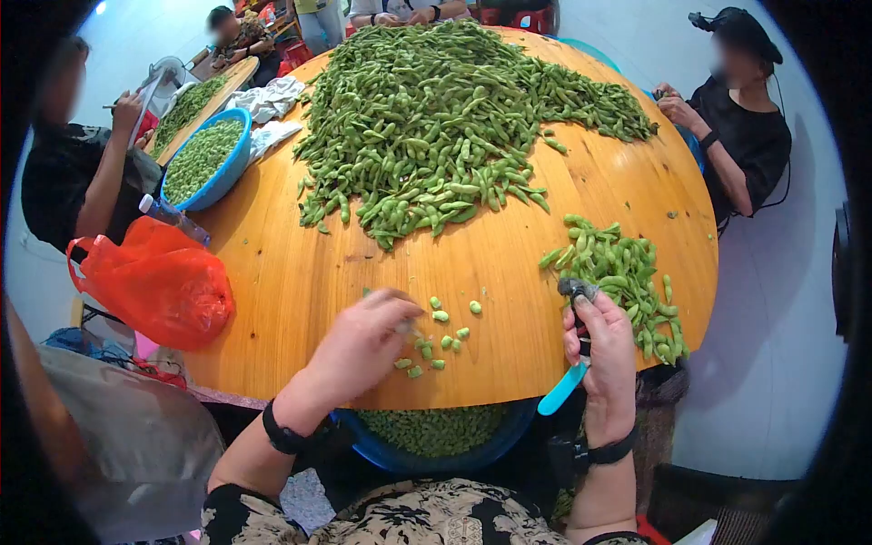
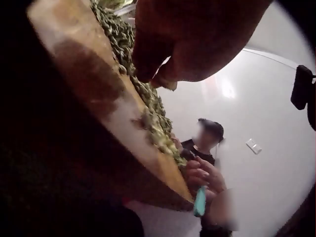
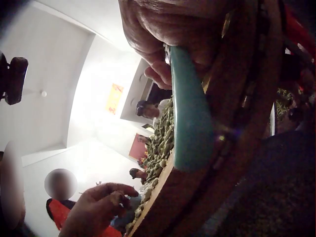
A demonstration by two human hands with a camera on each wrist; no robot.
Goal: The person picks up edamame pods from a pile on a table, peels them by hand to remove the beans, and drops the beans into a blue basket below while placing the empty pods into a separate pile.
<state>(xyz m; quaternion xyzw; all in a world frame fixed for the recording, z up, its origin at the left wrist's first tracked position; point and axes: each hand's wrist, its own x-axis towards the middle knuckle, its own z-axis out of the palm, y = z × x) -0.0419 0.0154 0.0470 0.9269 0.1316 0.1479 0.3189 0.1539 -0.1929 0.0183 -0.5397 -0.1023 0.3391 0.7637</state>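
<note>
My left hand (image 1: pixel 350 350) is low over the table, fingers bent beside several loose green beans (image 1: pixel 439 316); its fingertips are blurred. In the left wrist view the same hand (image 2: pixel 192 39) has thumb and fingers close together, and I cannot tell whether something is between them. My right hand (image 1: pixel 607 350) grips a teal-handled tool (image 1: pixel 561 391), with dark material around the thumb and finger ends. It is beside a small pile of green pods (image 1: pixel 616 259). The teal handle (image 3: pixel 191 116) sticks out of the fist in the right wrist view.
A large heap of pods (image 1: pixel 427 118) covers the table's far part. On the left are a red bag (image 1: pixel 168 282), a bottle (image 1: pixel 173 218) and a blue basin of beans (image 1: pixel 238 163). Another basin (image 1: pixel 363 445) sits below the near edge. Several people are around the table.
</note>
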